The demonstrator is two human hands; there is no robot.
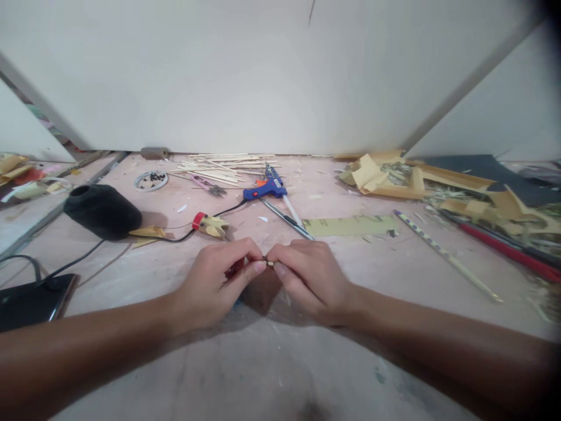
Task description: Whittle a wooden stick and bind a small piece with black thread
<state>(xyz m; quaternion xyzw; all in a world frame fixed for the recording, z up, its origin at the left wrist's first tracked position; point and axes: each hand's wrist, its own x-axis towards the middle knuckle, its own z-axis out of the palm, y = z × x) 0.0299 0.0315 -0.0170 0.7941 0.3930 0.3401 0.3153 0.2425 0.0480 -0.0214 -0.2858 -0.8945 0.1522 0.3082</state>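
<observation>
Both hands meet over the middle of the table, pinching one tiny piece between them.

Table (280, 374) bare along the near edge; clutter sits at the far edge and both side edges. Left hand (214, 286) and right hand (309, 278) touch at the fingertips, fingers curled closed on a small piece (268, 263), too small to identify. Glue gun (265, 190), sticks (223, 166) well beyond; black pouch (103, 210) far left; pencil (445, 254) right.
</observation>
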